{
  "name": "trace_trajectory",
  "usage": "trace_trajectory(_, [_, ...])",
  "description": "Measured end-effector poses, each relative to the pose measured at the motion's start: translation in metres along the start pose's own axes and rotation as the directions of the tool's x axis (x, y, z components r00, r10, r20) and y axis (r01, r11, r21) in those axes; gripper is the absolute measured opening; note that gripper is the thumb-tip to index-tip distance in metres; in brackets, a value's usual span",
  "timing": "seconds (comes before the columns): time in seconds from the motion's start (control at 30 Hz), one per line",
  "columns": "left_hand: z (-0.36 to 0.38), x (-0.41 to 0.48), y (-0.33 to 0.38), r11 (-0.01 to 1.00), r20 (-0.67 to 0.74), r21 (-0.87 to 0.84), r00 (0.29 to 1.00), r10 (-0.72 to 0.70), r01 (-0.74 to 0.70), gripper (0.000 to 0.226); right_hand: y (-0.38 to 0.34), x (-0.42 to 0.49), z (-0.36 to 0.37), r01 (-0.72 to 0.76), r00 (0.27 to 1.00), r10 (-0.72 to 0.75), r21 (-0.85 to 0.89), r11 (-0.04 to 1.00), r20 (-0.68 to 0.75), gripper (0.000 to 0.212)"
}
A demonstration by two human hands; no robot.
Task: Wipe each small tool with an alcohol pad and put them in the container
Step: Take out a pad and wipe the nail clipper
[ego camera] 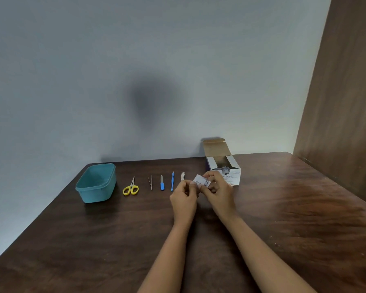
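Both hands: left hand [183, 192], right hand [217, 187] pinch flat foil-like pad packet [202, 181].

This is looking like a plain room in a home, not a lab or a shop. A dark wooden table [93, 240] is sitting pushed into a corner, against a bare painted wall [135, 60] and a brown wood-grain panel [342, 92]. Household grooming things are lying on it in a row: yellow scissors [131, 187], tweezers [150, 182], a nail file [161, 182] and a nail clipper [183, 176]. A teal plastic tub [97, 193] and an opened cardboard box of swabs [235, 176] are sitting at either end.
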State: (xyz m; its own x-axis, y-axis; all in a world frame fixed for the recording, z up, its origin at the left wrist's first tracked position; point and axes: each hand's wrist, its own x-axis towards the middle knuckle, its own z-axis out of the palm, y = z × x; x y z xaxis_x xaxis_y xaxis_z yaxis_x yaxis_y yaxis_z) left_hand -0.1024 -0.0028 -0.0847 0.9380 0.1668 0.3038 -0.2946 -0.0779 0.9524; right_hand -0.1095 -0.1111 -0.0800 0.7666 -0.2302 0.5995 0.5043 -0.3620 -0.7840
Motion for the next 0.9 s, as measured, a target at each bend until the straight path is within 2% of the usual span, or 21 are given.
trace_trajectory(0.1, [0.000, 0.001, 0.002, 0.992, 0.002, -0.115, 0.998, -0.060, 0.060, 0.014, -0.001, -0.001, 0.001, -0.001, 1.000, 0.001, -0.011, 1.000, -0.001, 0.035])
trace_trajectory(0.23, [0.000, -0.001, 0.005, 0.978, 0.015, -0.192, 0.997, -0.079, 0.080, 0.015, 0.000, 0.000, 0.001, 0.003, 1.000, -0.003, -0.022, 1.000, -0.001, 0.031])
trace_trajectory(0.5, [0.000, 0.000, 0.004, 0.977, 0.003, -0.197, 0.997, -0.080, 0.079, 0.014, 0.007, 0.003, 0.002, 0.053, 0.999, -0.053, -0.062, 0.997, 0.004, 0.024])
trace_trajectory(0.9, [0.000, 0.002, 0.004, 0.971, 0.008, -0.227, 0.997, -0.073, 0.073, 0.022, 0.012, 0.004, 0.003, -0.050, 0.997, 0.054, -0.078, 0.996, 0.051, 0.027])
